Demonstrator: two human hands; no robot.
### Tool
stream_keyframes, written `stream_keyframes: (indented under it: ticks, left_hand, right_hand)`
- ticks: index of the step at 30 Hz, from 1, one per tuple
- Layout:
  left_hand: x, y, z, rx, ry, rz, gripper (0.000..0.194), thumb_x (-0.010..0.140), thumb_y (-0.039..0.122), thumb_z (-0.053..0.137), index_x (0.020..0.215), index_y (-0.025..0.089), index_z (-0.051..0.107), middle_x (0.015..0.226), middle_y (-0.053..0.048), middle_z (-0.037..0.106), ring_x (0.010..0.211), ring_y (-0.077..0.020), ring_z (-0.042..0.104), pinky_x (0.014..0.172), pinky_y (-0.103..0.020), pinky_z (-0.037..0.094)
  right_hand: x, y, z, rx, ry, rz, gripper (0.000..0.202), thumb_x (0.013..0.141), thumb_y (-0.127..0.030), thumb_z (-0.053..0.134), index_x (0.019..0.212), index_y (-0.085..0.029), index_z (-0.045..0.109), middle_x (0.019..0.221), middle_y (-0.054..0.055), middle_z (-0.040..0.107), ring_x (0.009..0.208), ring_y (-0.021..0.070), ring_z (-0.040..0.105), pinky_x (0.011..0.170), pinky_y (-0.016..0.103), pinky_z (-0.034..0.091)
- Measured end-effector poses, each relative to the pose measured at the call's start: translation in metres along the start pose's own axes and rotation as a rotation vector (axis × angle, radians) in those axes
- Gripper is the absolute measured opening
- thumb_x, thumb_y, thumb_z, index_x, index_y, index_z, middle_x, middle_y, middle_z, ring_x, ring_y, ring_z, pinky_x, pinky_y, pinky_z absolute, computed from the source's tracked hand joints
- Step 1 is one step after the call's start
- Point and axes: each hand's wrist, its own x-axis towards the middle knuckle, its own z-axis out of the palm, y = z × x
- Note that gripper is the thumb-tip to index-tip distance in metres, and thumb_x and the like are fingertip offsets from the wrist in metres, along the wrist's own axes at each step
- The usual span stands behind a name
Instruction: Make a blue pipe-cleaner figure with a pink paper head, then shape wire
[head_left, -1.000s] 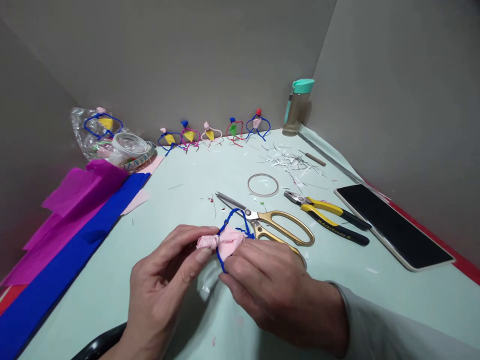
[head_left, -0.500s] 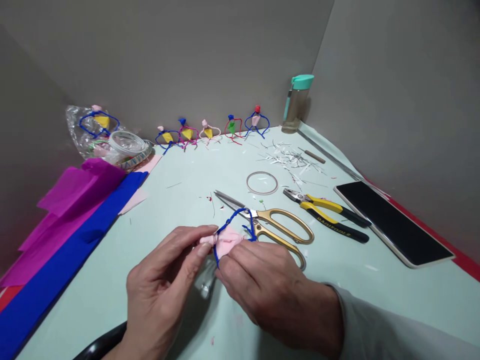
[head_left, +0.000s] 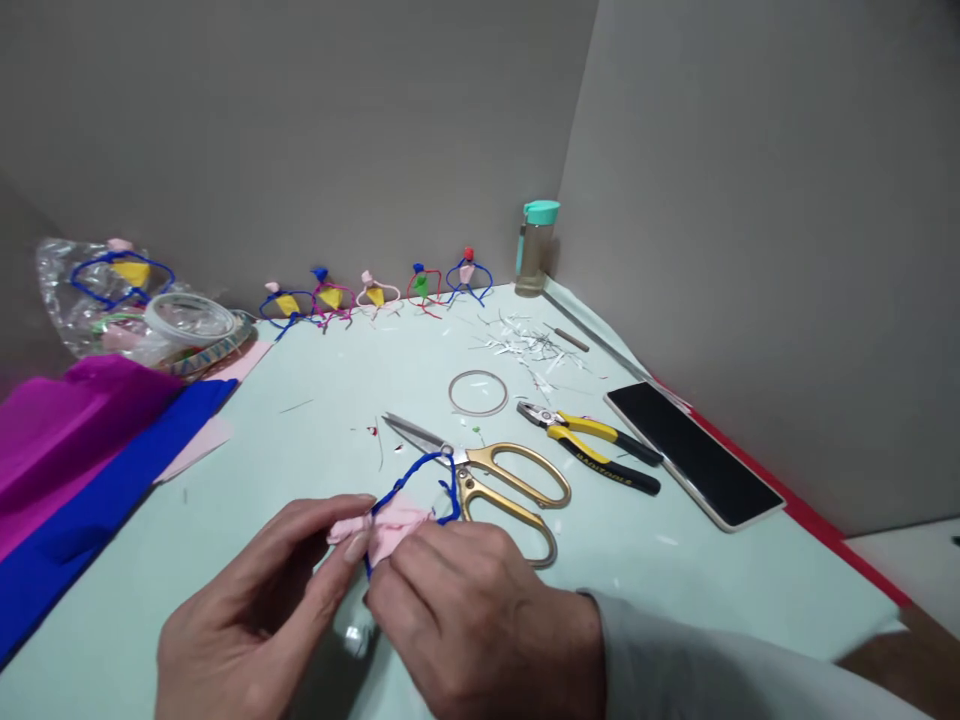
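Between my two hands is a small doll figure (head_left: 398, 524) of pink crepe paper and blue wrapped wire. My left hand (head_left: 262, 600) pinches its pink end between thumb and forefinger. On the figure's right side, my right hand (head_left: 480, 610) is closed around the pink paper and wire, with the fingertips partly hidden. A blue wire loop (head_left: 411, 468) arches up above the fingers and overlaps the gold-handled scissors (head_left: 489, 466), which lie on the table just beyond.
Pliers (head_left: 592, 440) and a phone (head_left: 694, 450) lie to the right. Wire scraps (head_left: 525, 340), a tape ring (head_left: 450, 393) and a bottle (head_left: 535, 250) are farther back. Several finished figures (head_left: 330, 295) line the wall. Blue crepe paper (head_left: 97, 510) and magenta paper (head_left: 82, 410) lie left.
The camera view has turned right and tilted up, so the scene sits farther left and lower. Both hands keep their grip on the figure in nearly the same pose.
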Motion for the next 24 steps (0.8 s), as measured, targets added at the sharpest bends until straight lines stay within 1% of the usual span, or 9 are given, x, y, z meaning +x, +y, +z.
stream_keyframes:
  ticks: [5, 8, 11, 13, 15, 18, 21, 22, 24]
  left_hand:
    - [0.004, -0.01, 0.002, -0.046, 0.037, -0.199, 0.033, 0.067, 0.055, 0.086, 0.093, 0.035, 0.081, 0.099, 0.005, 0.083, 0.087, -0.0163, 0.075, 0.078, -0.01, 0.056]
    - [0.005, -0.006, 0.004, -0.115, 0.027, -0.232, 0.041, 0.063, 0.054, 0.088, 0.096, 0.032, 0.079, 0.097, 0.003, 0.08, 0.084, -0.0166, 0.074, 0.073, -0.011, 0.058]
    - [0.007, -0.001, 0.007, -0.226, 0.036, -0.251, 0.041, 0.064, 0.052, 0.088, 0.097, 0.031, 0.075, 0.089, 0.002, 0.076, 0.078, -0.0151, 0.071, 0.067, -0.012, 0.058]
    - [0.009, 0.0, 0.008, -0.3, 0.029, -0.277, 0.039, 0.067, 0.048, 0.089, 0.098, 0.031, 0.074, 0.089, 0.002, 0.074, 0.078, -0.0132, 0.07, 0.068, -0.011, 0.057]
    - [0.012, -0.001, 0.007, -0.365, 0.024, -0.306, 0.037, 0.069, 0.046, 0.089, 0.098, 0.031, 0.073, 0.09, 0.003, 0.072, 0.079, -0.0116, 0.068, 0.068, -0.009, 0.056]
    - [0.018, -0.003, 0.003, -0.429, 0.038, -0.355, 0.04, 0.067, 0.044, 0.091, 0.1, 0.032, 0.073, 0.09, 0.004, 0.07, 0.08, -0.0107, 0.065, 0.067, -0.007, 0.054]
    - [0.024, 0.0, 0.0, -0.493, 0.104, -0.391, 0.046, 0.06, 0.044, 0.095, 0.098, 0.03, 0.074, 0.087, 0.003, 0.071, 0.082, -0.0118, 0.064, 0.069, -0.006, 0.055]
    - [0.026, 0.002, -0.001, -0.517, 0.132, -0.402, 0.048, 0.057, 0.044, 0.096, 0.097, 0.029, 0.074, 0.085, 0.003, 0.071, 0.082, -0.0124, 0.064, 0.069, -0.007, 0.056]
    - [0.029, 0.006, -0.003, -0.562, 0.169, -0.422, 0.05, 0.053, 0.039, 0.098, 0.096, 0.027, 0.075, 0.083, 0.003, 0.071, 0.081, -0.0128, 0.065, 0.068, -0.008, 0.057]
  right_hand:
    - [0.002, -0.001, 0.002, -0.096, 0.028, -0.014, 0.023, 0.093, -0.008, 0.042, 0.085, -0.011, 0.064, 0.067, 0.004, 0.056, 0.058, 0.0175, 0.049, 0.048, 0.032, 0.036]
    - [0.002, 0.0, 0.001, -0.118, 0.034, -0.026, 0.022, 0.092, -0.008, 0.043, 0.085, -0.01, 0.064, 0.067, 0.004, 0.054, 0.057, 0.0176, 0.049, 0.048, 0.032, 0.034]
    - [0.001, 0.0, 0.002, -0.133, 0.016, -0.045, 0.019, 0.092, -0.009, 0.045, 0.09, -0.009, 0.064, 0.069, 0.004, 0.055, 0.059, 0.0179, 0.049, 0.049, 0.032, 0.034]
    - [0.001, 0.0, 0.002, -0.144, 0.002, -0.05, 0.013, 0.092, -0.013, 0.051, 0.091, -0.009, 0.064, 0.072, 0.004, 0.058, 0.063, 0.0186, 0.052, 0.049, 0.033, 0.035]
    - [0.001, -0.001, 0.001, -0.149, -0.013, -0.041, 0.01, 0.092, -0.016, 0.056, 0.088, -0.011, 0.062, 0.071, 0.003, 0.058, 0.063, 0.0184, 0.052, 0.049, 0.033, 0.034]
    - [0.002, 0.0, -0.006, -0.109, -0.013, -0.015, 0.013, 0.094, -0.017, 0.054, 0.084, -0.014, 0.061, 0.068, 0.001, 0.056, 0.059, 0.0173, 0.049, 0.049, 0.034, 0.033]
    - [0.003, 0.012, -0.018, -0.021, -0.044, 0.072, 0.017, 0.098, -0.014, 0.05, 0.107, -0.01, 0.062, 0.074, 0.002, 0.062, 0.063, 0.0174, 0.054, 0.054, 0.033, 0.039]
    - [0.003, 0.02, -0.022, -0.008, -0.069, 0.131, 0.022, 0.099, -0.014, 0.048, 0.117, -0.01, 0.06, 0.078, 0.002, 0.065, 0.066, 0.0172, 0.056, 0.058, 0.033, 0.042]
    - [0.004, 0.042, -0.028, -0.038, -0.12, 0.275, 0.025, 0.102, -0.013, 0.044, 0.123, -0.013, 0.057, 0.087, 0.004, 0.07, 0.074, 0.0169, 0.06, 0.067, 0.031, 0.046]
